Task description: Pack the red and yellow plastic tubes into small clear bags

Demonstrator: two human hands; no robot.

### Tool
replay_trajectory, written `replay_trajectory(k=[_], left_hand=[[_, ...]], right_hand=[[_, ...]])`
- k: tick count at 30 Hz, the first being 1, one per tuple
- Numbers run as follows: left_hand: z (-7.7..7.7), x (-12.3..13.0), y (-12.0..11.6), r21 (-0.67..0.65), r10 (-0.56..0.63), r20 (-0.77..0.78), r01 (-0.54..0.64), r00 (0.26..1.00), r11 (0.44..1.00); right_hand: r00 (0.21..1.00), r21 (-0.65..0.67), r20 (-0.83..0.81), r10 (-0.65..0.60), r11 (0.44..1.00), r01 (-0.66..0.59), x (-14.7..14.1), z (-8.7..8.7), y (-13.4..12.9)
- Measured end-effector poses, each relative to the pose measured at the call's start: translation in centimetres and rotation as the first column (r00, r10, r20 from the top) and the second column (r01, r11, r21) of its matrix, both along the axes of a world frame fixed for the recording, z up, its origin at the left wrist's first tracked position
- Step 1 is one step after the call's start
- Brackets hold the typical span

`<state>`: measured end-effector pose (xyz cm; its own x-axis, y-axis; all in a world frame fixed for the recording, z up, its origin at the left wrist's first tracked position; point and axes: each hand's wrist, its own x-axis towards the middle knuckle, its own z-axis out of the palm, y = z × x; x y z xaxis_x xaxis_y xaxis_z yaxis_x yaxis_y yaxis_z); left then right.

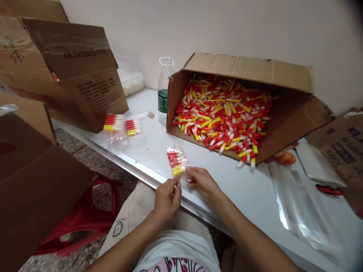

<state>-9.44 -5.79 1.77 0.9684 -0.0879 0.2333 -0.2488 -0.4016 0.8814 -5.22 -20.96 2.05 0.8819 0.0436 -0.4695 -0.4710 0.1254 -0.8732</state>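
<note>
A clear plastic bag with several red-and-white and yellow-and-white tubes in a row lies on the white table near its front edge. My right hand pinches the bag's lower right end. At the bag's near end, my left hand has its fingers closed on the plastic, thumb and forefinger together. To the left lie filled bags of the same tubes, with another filled bag beside them.
An open cardboard box tipped on its side spills loose tubes onto the table. A plastic bottle stands at its left. Flat clear bags, a fruit and a red-and-black tool lie right. Cardboard boxes and a red stool are left.
</note>
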Motion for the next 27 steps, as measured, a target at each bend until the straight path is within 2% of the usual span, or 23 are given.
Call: replay_trajectory(k=[2,4,6,8,11,13,15,17,20,22,24,27], left_hand=[[0.4,-0.3,0.3,-0.214,0.031,-0.252,-0.087,0.967,0.973],[0.9,-0.2,0.7,-0.392,0.006,-0.557,-0.27,0.83,0.88],[1.1,0.2,1.0,-0.482,-0.126,-0.724,-0.366,0.678,0.796],[0.9,0.5,1.2,-0.555,-0.262,-0.739,-0.341,0.621,0.759],[0.5,0.2,1.3,-0.652,-0.375,-0.692,-0.312,0.617,0.691],[0.6,-0.4,1.1,-0.702,-0.364,-0.64,-0.321,0.677,0.636],[0.8,-1.0,0.9,-0.743,-0.32,-0.568,-0.305,0.758,0.596],[1.1,-1.4,0.6,-0.76,-0.32,-0.554,-0.311,0.768,0.57],[1.3,-1.5,0.5,-0.751,-0.386,-0.63,-0.401,0.674,0.525],[1.3,-1.5,0.7,-0.742,-0.4,-0.654,-0.44,0.642,0.506],[1.3,-1.4,0.9,-0.742,-0.431,-0.66,-0.442,0.616,0.504],[0.7,-1.7,1.1,-0.73,-0.502,-0.68,-0.435,0.534,0.527]], right_hand=[[0.999,0.154,-0.029,-0.029,0.987,0.033,-0.3,-0.1,0.4],[0.998,0.233,-0.038,-0.041,0.971,0.049,-0.9,0.1,0.6],[0.999,0.271,-0.024,-0.026,0.962,0.032,-1.7,0.1,0.9],[1.0,0.272,-0.005,-0.007,0.962,0.008,-2.7,0.1,1.4],[0.998,0.246,-0.023,0.051,0.968,-0.043,-3.9,0.6,2.0],[0.998,0.219,0.01,0.06,0.974,-0.06,-4.4,1.1,2.4],[0.994,0.181,0.113,0.007,0.983,-0.028,-4.8,1.4,2.6],[0.98,0.143,0.192,-0.047,0.99,0.019,-5.2,1.3,2.7],[0.987,0.102,0.153,-0.05,0.994,0.035,-5.7,0.6,2.7],[0.994,0.089,0.099,-0.037,0.996,0.028,-5.9,0.4,2.7],[1.0,0.09,0.026,-0.016,0.996,0.013,-5.9,0.6,2.6],[0.999,0.088,-0.051,0.011,0.996,-0.006,-5.9,0.9,2.7]])
